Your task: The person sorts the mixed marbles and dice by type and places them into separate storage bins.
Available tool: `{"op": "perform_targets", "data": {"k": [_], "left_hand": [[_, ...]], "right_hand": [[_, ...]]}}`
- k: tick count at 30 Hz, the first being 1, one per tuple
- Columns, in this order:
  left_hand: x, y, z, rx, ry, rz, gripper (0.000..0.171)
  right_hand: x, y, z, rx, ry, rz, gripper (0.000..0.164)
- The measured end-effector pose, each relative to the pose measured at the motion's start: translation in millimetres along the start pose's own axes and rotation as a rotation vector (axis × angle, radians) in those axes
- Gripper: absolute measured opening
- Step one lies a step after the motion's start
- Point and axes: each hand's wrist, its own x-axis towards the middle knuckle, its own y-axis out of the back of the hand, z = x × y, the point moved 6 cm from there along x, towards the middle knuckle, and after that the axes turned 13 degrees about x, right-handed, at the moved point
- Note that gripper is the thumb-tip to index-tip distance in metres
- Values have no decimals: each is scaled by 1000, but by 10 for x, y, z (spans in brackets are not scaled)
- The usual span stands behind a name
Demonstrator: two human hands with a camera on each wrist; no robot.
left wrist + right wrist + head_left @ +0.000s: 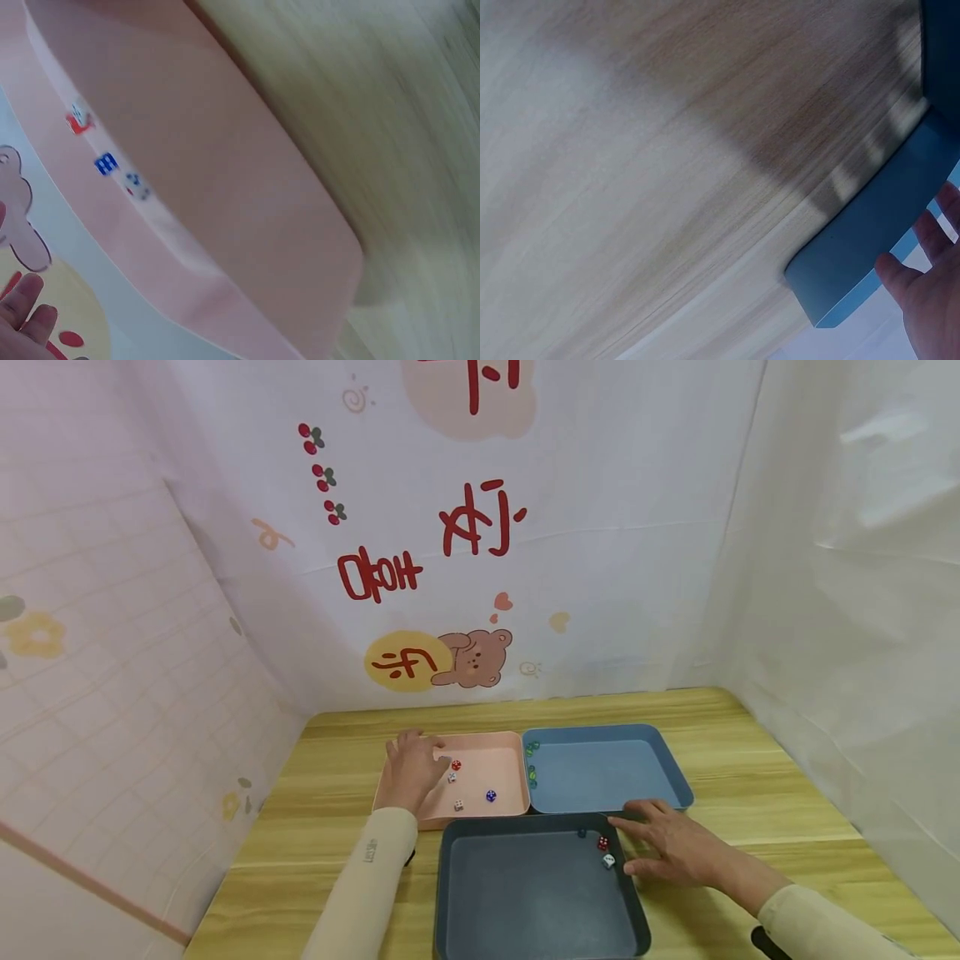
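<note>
My left hand (414, 770) hovers over the left side of a pink tray (487, 741), fingers spread and loosely bent, thumb near the dice. In that tray lie a red die (456, 765), a white die (452, 777), another white die (459, 805) and a blue die (491, 796). In the left wrist view, the fingertips (26, 296) show apart with nothing between them. My right hand (667, 843) is by the right rim of a dark tray (536, 893), its fingers extended. Inside that tray's far right corner are a red die (603, 842), a white die (608, 861) and a dark blue die (582, 832).
A blue tray (607, 768) adjoins the pink one on the right, with several green dice (532, 774) along its left wall. All three trays stand on a wood-grain table (757, 760). A printed white sheet (615, 610) rises behind the table and at both sides.
</note>
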Motion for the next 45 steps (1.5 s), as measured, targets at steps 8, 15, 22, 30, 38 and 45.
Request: {"op": "perform_targets", "data": {"k": [8,15,22,30,38,45], "left_hand": [[-8,-9,297,-88,-48,-11,28],[-61,-31,588,-137,-116,-32,29],[-162,-42,969,-194,-246,-42,25],[-357,-92,1420,-196,-434,-73,23],[-528,-177,1668,-228,-493,-132,22],[-645,-223,1776,-197,-533,-137,17]], "right_hand": [[-10,18,-11,-21,24,20,66],[-9,5,9,-16,20,19,66],[-12,-13,48,-15,5,19,66],[-15,-15,42,-30,23,38,65],[-10,-16,49,-30,10,22,66],[-11,-8,50,-30,22,33,65]]}}
